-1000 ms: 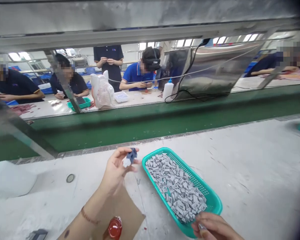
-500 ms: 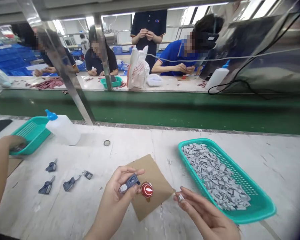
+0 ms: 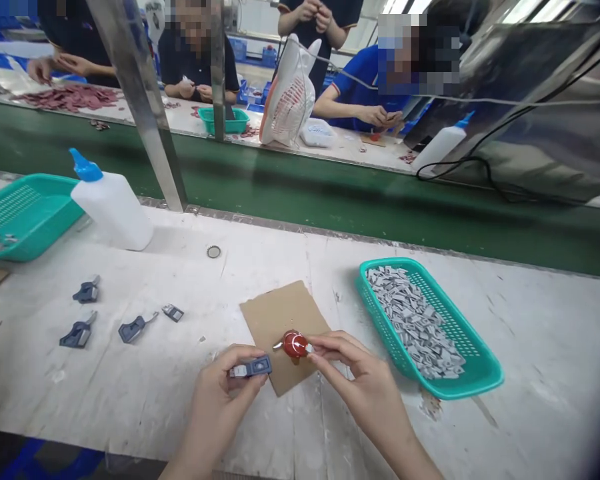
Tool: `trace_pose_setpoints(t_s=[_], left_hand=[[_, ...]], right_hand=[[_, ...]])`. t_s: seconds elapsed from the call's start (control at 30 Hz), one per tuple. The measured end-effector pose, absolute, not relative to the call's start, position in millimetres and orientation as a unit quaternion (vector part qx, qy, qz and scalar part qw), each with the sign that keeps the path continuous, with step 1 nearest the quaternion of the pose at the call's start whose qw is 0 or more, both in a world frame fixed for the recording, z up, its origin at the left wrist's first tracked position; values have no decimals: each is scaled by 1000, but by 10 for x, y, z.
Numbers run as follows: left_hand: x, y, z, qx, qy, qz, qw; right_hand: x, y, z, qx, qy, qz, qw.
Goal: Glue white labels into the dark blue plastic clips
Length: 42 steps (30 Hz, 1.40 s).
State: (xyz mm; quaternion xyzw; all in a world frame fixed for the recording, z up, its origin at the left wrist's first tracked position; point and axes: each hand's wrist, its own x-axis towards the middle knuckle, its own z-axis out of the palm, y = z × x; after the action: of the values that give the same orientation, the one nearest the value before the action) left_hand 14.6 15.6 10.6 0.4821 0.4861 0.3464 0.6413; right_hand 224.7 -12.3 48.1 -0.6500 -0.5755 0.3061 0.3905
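Note:
My left hand (image 3: 220, 400) is closed around a dark blue-grey plastic part (image 3: 257, 366) with a lighter grey end, just left of a brown cardboard square (image 3: 271, 308). On the cardboard sits a glossy red blob (image 3: 294, 343); whether it is liquid or solid I cannot tell. Fingertips of my right hand (image 3: 365, 383) pinch a small light grey piece (image 3: 309, 348) at the blob's right edge. Several similar dark plastic parts (image 3: 134, 328) lie on the table to the left. A green basket (image 3: 480, 387) full of small grey pieces (image 3: 415, 323) stands to the right.
A white squeeze bottle (image 3: 115, 210) with a blue nozzle stands at the left, beside another green basket (image 3: 45, 227). A bottle cap (image 3: 213, 251) lies near the middle. Beyond a metal post (image 3: 153, 133) and a green strip (image 3: 280, 180), several people work at the opposite bench.
My right hand has moved left, bringing the small grey piece to the red blob. My left hand has drawn slightly left and down with the plastic part. Another person's arm has left the left basket.

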Motion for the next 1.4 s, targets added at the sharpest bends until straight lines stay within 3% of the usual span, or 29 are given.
trace_pose_setpoints(t_s=[0.6,0.93,1.4], left_hand=[[203,91,-50,551,423,363,621],[193,126,70,494,432,377,653],[217,103,118,501,435,373,649]], right_hand=[[2225,130,680,-619,-698,284,219],[2289,128,786,-651,-626,327,278],[2348,32,568,-675,-560,356,321]])
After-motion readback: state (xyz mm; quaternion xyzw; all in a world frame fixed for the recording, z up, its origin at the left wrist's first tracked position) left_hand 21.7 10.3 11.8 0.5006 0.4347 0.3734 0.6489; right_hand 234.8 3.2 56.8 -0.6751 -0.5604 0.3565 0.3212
